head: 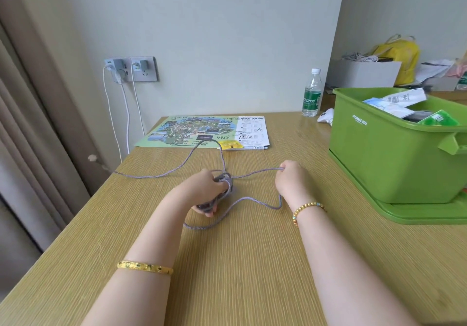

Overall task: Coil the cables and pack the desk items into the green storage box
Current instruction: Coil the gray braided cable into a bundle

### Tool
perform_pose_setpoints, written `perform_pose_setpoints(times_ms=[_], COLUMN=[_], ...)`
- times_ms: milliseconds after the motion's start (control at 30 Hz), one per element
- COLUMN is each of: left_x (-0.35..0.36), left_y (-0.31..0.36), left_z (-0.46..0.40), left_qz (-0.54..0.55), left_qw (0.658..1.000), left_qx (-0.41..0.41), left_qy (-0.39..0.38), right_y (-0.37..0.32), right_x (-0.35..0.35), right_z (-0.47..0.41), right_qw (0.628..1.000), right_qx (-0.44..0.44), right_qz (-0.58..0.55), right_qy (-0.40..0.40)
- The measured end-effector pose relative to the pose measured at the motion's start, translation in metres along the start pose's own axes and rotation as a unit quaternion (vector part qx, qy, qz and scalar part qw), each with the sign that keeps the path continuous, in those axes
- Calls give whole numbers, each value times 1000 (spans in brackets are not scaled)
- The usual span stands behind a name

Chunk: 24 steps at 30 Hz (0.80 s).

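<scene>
**Both hands on the cable at mid-frame**

The left hand (211,186) curls round a bundle of grey cable (219,191) just above the table (240,262). The right hand (290,180) pinches a strand in closed fingers. At right, the green box (379,153) reads "STORAGE BOX". A bottle (312,93) behind reads "Cestbon".

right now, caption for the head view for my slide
Left hand grips a purple cable coil while right hand pinches a strand, green storage box alongside.
</scene>
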<state>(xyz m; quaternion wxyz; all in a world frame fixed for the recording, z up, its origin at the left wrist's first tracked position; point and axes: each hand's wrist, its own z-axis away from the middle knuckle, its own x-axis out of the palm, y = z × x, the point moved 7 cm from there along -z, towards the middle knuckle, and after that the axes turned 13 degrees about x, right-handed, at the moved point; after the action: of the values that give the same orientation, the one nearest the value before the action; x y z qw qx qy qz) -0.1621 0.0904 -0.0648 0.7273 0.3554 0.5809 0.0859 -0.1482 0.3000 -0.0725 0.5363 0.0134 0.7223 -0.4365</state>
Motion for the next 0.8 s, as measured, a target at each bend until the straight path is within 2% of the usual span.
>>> perform_pose_setpoints(times_ms=[100, 200, 367, 500, 567, 633, 700, 800], left_x=[-2, 4, 12, 10, 7, 6, 2, -7], left_y=[-6, -7, -2, -1, -6, -12, -19, -33], left_z=[-5, -7, -7, -9, -10, -10, -11, -13], left_qz=[-8, 29, 10, 18, 38, 97, 137, 187], left_qw=[1000, 999, 996, 997, 998, 995, 990, 977], left_qx=[5, 21, 70, 70, 44, 12, -12, -44], left_qy=[13, -12, -57, -39, -15, -1, 31, 96], right_y=[-6, -19, -48, -49, -50, -52, -50, -35], right_x=[-2, 3, 33, 37, 35, 28, 19, 13], right_z=[7, 15, 36, 35, 34, 32, 27, 13], right_qw=[996, 982, 950, 952, 960, 961, 945, 897], right_qx=[-11, -94, -271, -283, -266, -224, -169, -53], right_qz=[84, 163, 135, 103, 37, -95, -235, -405], right_qy=[5, 25, -71, -60, -85, -129, -155, -169])
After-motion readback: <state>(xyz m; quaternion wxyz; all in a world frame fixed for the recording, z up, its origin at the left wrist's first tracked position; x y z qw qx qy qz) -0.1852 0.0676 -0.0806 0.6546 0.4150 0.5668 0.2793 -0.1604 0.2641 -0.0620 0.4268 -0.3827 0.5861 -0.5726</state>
